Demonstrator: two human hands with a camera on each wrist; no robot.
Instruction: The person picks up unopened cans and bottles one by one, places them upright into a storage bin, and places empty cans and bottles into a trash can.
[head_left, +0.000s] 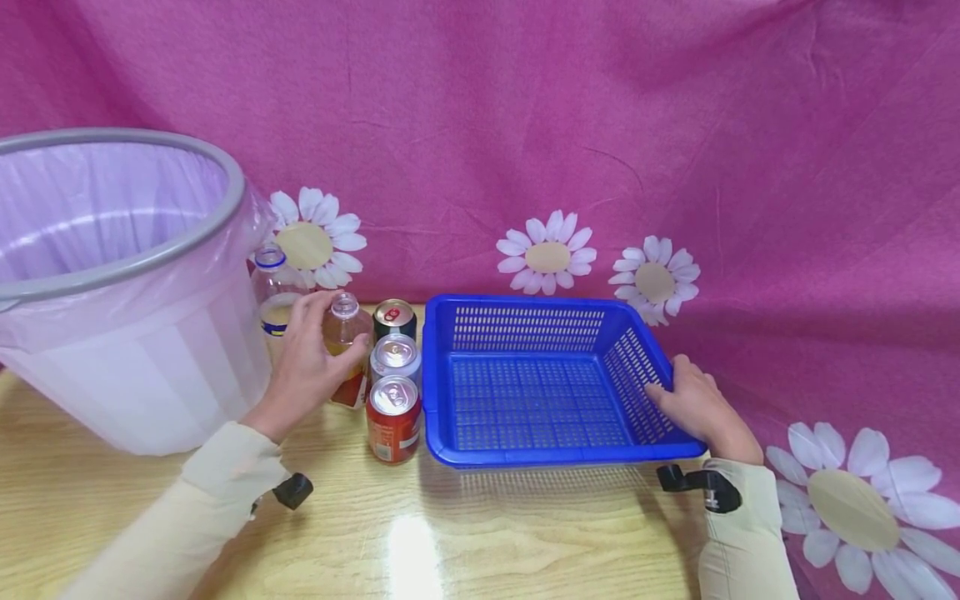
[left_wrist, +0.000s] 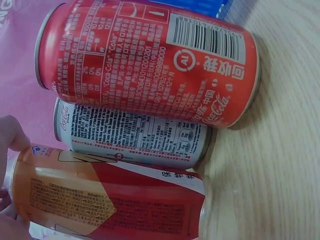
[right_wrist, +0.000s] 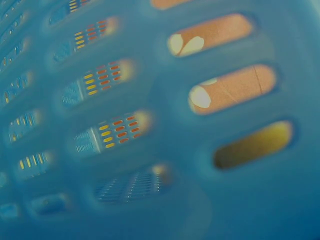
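My left hand (head_left: pixel 306 360) grips the upper part of a clear plastic drink bottle (head_left: pixel 347 327) without a cap. Its red and orange label (left_wrist: pixel 115 195) shows in the left wrist view, with the thumb near the shoulder. To its right stand a red Coca-Cola can (head_left: pixel 393 425), a silver can (head_left: pixel 395 354) and a dark can (head_left: pixel 395 315) in a row. My right hand (head_left: pixel 699 406) holds the right rim of a blue plastic basket (head_left: pixel 555 457), thumb on the inner side. The basket's slotted wall (right_wrist: pixel 150 90) fills the right wrist view, hiding that hand's fingers.
At the left stands a large white bin (head_left: pixel 150 358) with a grey rim and a lilac liner. Another uncapped bottle (head_left: pixel 277 310) with a blue neck ring is between the bin and my left hand. A pink flowered cloth (head_left: pixel 465 150) hangs behind the wooden table (head_left: pixel 525 542).
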